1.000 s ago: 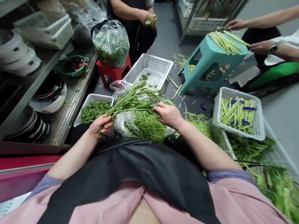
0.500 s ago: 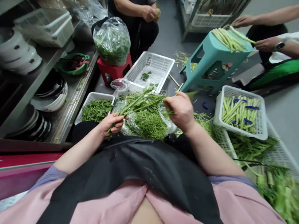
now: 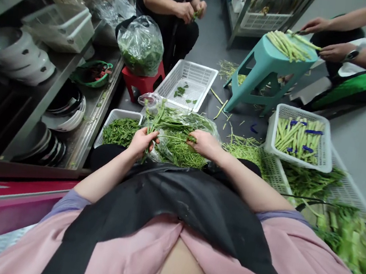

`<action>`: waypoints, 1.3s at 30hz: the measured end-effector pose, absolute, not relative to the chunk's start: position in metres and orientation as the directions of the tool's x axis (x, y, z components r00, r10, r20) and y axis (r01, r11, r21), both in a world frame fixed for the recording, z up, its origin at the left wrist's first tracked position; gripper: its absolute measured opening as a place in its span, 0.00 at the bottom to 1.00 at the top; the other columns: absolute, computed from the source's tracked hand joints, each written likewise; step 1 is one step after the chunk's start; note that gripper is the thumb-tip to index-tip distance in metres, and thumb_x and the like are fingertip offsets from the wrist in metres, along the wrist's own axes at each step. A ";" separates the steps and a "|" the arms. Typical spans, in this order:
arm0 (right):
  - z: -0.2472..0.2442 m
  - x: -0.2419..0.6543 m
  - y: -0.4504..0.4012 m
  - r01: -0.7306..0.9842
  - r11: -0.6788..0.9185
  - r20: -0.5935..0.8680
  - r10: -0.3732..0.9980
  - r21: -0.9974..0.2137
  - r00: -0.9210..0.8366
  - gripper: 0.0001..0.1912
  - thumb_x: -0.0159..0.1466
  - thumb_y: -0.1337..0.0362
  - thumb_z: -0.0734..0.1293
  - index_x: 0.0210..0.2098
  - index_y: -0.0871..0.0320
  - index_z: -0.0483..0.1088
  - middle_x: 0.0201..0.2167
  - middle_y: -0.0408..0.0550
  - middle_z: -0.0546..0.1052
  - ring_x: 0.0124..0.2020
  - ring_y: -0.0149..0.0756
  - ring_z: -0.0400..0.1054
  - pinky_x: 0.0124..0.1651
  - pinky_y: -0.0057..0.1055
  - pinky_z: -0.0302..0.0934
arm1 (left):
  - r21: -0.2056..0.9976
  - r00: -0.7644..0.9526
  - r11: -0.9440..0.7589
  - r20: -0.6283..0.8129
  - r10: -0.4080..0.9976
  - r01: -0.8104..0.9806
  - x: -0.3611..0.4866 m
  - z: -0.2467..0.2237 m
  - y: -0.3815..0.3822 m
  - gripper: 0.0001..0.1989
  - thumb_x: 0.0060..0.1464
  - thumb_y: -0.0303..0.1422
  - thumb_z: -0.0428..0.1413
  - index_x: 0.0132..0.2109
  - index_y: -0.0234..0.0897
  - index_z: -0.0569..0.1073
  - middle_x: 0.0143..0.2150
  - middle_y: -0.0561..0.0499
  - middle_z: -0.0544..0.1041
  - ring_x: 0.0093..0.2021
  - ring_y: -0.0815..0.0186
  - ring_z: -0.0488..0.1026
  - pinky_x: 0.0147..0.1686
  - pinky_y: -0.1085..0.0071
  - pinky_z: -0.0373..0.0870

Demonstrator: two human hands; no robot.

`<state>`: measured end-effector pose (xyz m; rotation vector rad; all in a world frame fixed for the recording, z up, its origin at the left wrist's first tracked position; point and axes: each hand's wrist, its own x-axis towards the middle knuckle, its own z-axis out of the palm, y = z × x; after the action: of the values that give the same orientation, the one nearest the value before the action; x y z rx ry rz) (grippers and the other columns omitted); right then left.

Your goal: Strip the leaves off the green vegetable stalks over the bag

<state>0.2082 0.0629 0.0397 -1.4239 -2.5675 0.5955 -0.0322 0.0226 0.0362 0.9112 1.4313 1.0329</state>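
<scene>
A small bunch of long green stems (image 3: 155, 122) is gripped in my left hand (image 3: 142, 143), its tops leaning away from me. My right hand (image 3: 205, 144) is closed on some greens, mostly hidden by the fingers; a thin stem runs between the two hands. Beneath both lies a heap of green stems (image 3: 181, 150) on clear plastic. Just left of my left hand stands a white basket (image 3: 103, 127) full of leafy greens (image 3: 121, 131). Beyond the heap, a larger white basket (image 3: 211, 75) holds a few leaves.
A bag of greens (image 3: 141, 46) sits on a red stool (image 3: 139, 84). Two people work opposite, one beside a teal stool (image 3: 259, 59) bearing pale stalks (image 3: 287, 45). At right, a basket (image 3: 326, 160) holds bundled stalks. A metal shelf (image 3: 84, 142) borders the left.
My right hand has come down and left toward my left hand, and the leaf seen by it is out of sight. Several loose leaves now show in the far basket. The whole view has shifted slightly.
</scene>
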 end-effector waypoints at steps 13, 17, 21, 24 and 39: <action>0.028 0.227 0.078 0.521 -0.051 -0.374 0.756 -0.852 -0.537 0.08 0.52 0.61 0.66 0.27 0.61 0.71 0.16 0.38 0.65 0.18 0.24 0.55 0.23 0.25 0.49 | 0.912 0.096 0.404 -0.409 0.908 0.065 -0.021 0.052 0.029 0.13 0.46 0.34 0.62 0.30 0.35 0.64 0.19 0.58 0.69 0.09 0.78 0.57 0.09 0.78 0.48; 0.002 0.229 0.077 0.411 -0.105 -0.230 0.935 -0.906 -0.270 0.07 0.52 0.61 0.65 0.26 0.60 0.70 0.19 0.40 0.67 0.22 0.27 0.58 0.28 0.28 0.56 | 0.908 0.141 0.413 -0.420 0.897 0.072 -0.017 0.054 0.024 0.12 0.47 0.33 0.61 0.29 0.36 0.64 0.18 0.59 0.67 0.09 0.78 0.56 0.09 0.78 0.48; -0.011 0.246 0.078 0.194 -0.209 -0.152 0.950 -0.958 0.273 0.12 0.61 0.59 0.58 0.33 0.58 0.69 0.21 0.42 0.67 0.21 0.32 0.61 0.28 0.33 0.61 | 0.895 0.166 0.444 -0.444 0.880 0.042 -0.017 0.052 0.022 0.13 0.47 0.34 0.61 0.28 0.36 0.63 0.18 0.59 0.66 0.09 0.78 0.55 0.09 0.78 0.48; 0.005 0.251 0.069 0.372 0.155 0.250 0.942 -0.915 0.224 0.14 0.66 0.59 0.54 0.40 0.57 0.69 0.31 0.49 0.74 0.31 0.37 0.69 0.37 0.35 0.65 | 0.885 0.193 0.464 -0.464 0.865 0.049 -0.015 0.049 0.024 0.14 0.46 0.34 0.62 0.28 0.36 0.63 0.18 0.59 0.67 0.09 0.78 0.55 0.09 0.78 0.48; 0.021 0.201 0.049 0.582 0.297 -0.235 0.707 -0.757 -0.667 0.13 0.65 0.62 0.62 0.41 0.62 0.74 0.37 0.49 0.79 0.36 0.33 0.70 0.41 0.27 0.60 | 0.886 0.329 0.407 -0.460 0.825 0.222 -0.012 0.042 0.031 0.12 0.49 0.35 0.62 0.32 0.34 0.67 0.23 0.51 0.75 0.11 0.75 0.60 0.11 0.77 0.51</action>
<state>0.2012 0.0492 0.0209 -1.2074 -2.4099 1.3102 -0.0122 0.0309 0.0424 1.1198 1.2062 0.5277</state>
